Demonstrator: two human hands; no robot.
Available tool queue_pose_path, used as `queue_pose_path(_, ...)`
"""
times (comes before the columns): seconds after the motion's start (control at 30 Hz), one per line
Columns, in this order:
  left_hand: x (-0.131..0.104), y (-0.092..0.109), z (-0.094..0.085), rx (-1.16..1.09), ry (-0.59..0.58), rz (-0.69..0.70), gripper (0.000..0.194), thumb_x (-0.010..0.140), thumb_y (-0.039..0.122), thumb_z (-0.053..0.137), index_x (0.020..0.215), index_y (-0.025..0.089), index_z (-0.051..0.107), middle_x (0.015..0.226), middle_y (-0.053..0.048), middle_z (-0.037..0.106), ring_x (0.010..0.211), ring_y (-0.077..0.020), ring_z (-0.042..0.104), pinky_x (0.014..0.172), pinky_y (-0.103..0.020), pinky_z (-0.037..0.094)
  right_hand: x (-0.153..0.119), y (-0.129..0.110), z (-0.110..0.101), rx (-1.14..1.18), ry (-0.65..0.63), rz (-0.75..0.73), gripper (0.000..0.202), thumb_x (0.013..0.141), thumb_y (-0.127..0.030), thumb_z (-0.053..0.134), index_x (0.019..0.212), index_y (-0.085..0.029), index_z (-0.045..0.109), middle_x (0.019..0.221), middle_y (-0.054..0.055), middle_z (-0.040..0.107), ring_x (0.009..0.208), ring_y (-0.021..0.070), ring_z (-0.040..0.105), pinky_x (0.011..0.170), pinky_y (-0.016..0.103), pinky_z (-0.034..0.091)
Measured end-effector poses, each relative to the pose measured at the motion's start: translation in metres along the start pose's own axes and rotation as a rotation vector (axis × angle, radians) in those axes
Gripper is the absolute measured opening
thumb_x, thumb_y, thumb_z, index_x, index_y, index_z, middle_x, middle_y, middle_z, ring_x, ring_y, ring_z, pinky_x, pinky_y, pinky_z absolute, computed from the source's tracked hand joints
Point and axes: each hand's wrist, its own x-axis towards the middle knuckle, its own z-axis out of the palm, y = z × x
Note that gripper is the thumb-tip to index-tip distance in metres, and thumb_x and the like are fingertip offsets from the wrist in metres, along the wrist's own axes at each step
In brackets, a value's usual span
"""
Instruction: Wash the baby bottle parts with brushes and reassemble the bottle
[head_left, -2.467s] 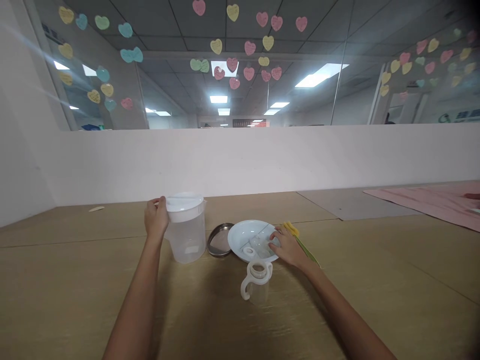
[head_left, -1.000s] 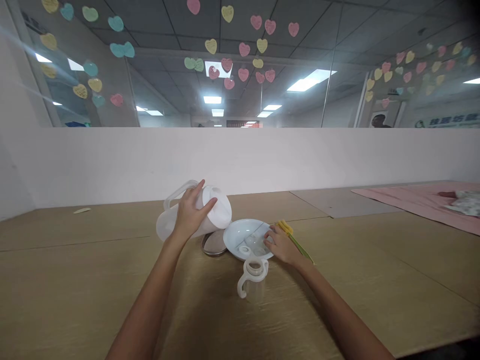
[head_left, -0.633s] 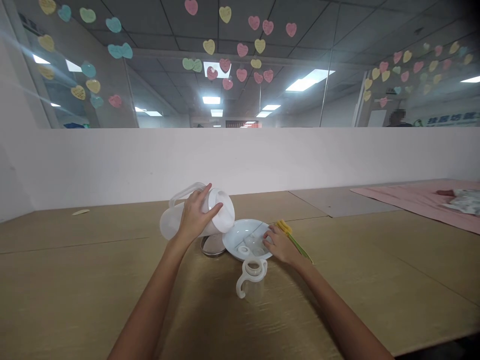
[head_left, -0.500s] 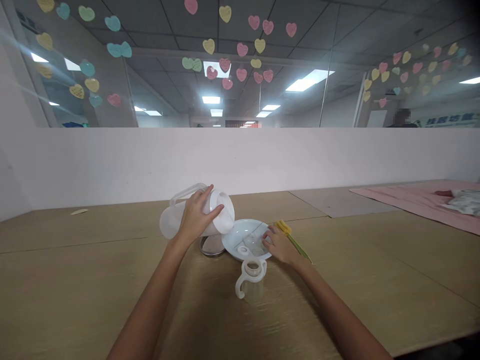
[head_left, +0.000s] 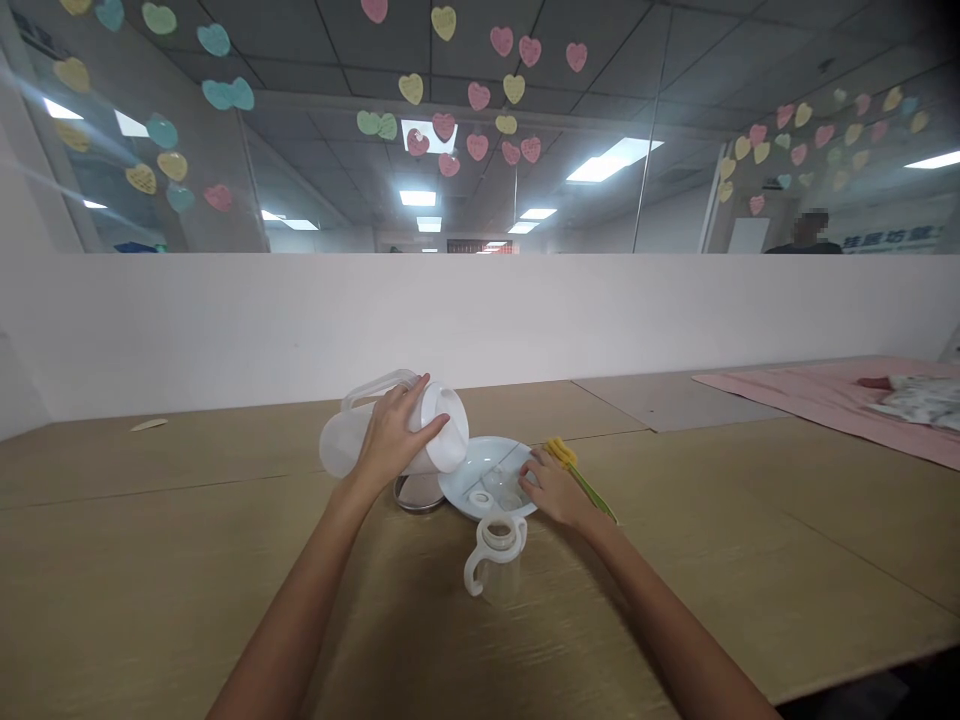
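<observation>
My left hand (head_left: 397, 425) is wrapped round a white plastic pitcher (head_left: 352, 437), which lies tilted in the air with its lid end towards a pale blue bowl (head_left: 461, 470). Inside the bowl are a clear dome-shaped cap (head_left: 495, 477) and a white ring (head_left: 481, 498). At the bowl's right rim, my right hand (head_left: 553, 488) has its fingers curled in over the edge; what they pinch is hidden. In front of the bowl stands a clear baby bottle (head_left: 501, 575) with a white two-handled collar, open at the top.
A round metal-rimmed dish (head_left: 418, 494) sits left of the bowl, partly under the pitcher. To the right lies a yellow-headed brush (head_left: 562, 452) with a green handle. A pink cloth (head_left: 810, 400) covers the far right of the table. Behind is a white wall (head_left: 480, 310).
The view has shifted slightly, so things on the table sit a little further left. Both hands keep nearly the same pose, and the pitcher stays tilted.
</observation>
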Motion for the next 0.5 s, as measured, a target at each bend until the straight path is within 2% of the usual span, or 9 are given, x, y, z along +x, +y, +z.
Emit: queue_pose_path(0.5, -0.0008, 0.0032, -0.0025, -0.009, -0.003, -0.026, 0.060, 0.078, 0.049, 0.054, 0.131, 0.023, 0.042, 0.115, -0.008, 0.058, 0.106, -0.0251, 0.053, 0.089, -0.039, 0.042, 0.0008, 0.0022, 0.0015, -0.017, 0.002, -0.011, 0.026, 0.086, -0.030, 0.039, 0.093, -0.018, 0.060, 0.127, 0.011, 0.043, 0.120, 0.0224, 0.038, 0.095, 0.034, 0.031)
